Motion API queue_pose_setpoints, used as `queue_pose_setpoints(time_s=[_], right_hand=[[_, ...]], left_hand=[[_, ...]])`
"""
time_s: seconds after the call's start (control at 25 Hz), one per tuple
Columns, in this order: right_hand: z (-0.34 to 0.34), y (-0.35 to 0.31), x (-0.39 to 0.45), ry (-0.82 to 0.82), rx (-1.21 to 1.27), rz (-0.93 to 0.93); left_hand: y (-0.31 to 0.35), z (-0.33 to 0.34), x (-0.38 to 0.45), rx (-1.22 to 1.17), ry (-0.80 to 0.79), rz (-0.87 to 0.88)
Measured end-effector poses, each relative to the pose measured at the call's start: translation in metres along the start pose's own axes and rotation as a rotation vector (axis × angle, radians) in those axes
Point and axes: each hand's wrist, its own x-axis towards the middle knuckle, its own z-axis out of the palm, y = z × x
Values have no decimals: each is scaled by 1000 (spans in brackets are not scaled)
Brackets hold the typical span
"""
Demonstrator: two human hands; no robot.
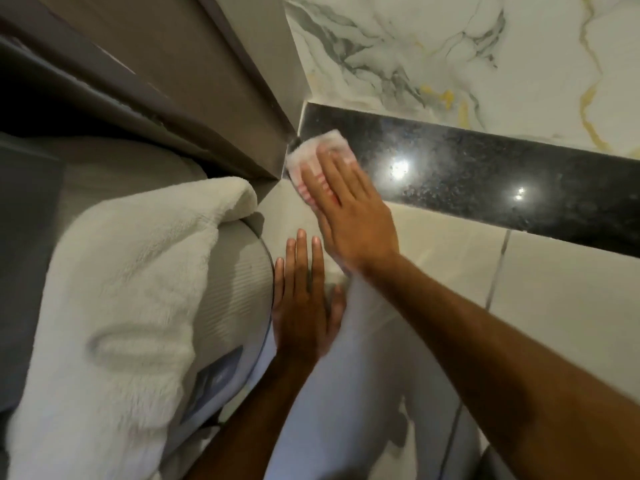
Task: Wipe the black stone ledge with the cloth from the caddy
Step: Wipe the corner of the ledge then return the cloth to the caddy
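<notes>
The black stone ledge [485,174] runs from the corner at centre out to the right, glossy with light reflections. My right hand [346,209] presses flat on a white cloth with pink stripes [318,150] at the ledge's left end, beside the grey door frame. The cloth's lower part is hidden under my fingers. My left hand [304,299] rests flat, fingers spread, against the pale tile wall below the ledge and holds nothing.
A grey door frame [207,98] meets the ledge's left end. A fluffy white towel [121,306] hangs over a ribbed grey rounded object [235,289] at the left. Marble wall [485,57] rises behind the ledge; beige tiles [554,299] lie below it.
</notes>
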Motion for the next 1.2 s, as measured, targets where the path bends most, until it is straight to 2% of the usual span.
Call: queue_pose_setpoints(time_s=[0.08,0.16,0.24,0.32,0.52,0.6,0.68,0.8,0.88,0.96,1.08,1.2], right_hand=[[-7,-1,-68,-33,60,60],[-32,-4,-131,-125,174,250],[-68,-18,-182,-275,442,479],[-128,-49,-219,-330,546,605],[-325,-177,-259,-81,818,685],[-385,-224,-264,42,895,715],[-436,-270,-265,71,887,673],[-493,-338,-266,4,883,622],[-506,-379,-259,-56,909,567],[-496,-414,-245,-97,895,507],[-436,-453,-212,-167,884,505],[-351,-476,-177,-180,894,634]], left_hand=[[8,-22,-5,103,-78,-8],[19,-58,-20,121,-154,19],[30,-103,-42,96,-204,70],[43,-172,-73,37,-254,136],[51,-391,-155,-36,-328,182],[34,-458,-180,-99,-279,177],[5,-519,-198,-98,-190,146],[-46,-593,-210,-13,-174,74],[-81,-616,-205,51,-162,32],[-114,-621,-191,3,-95,-19],[-164,-590,-156,-52,-59,-64],[-191,-538,-118,-50,-25,-54]])
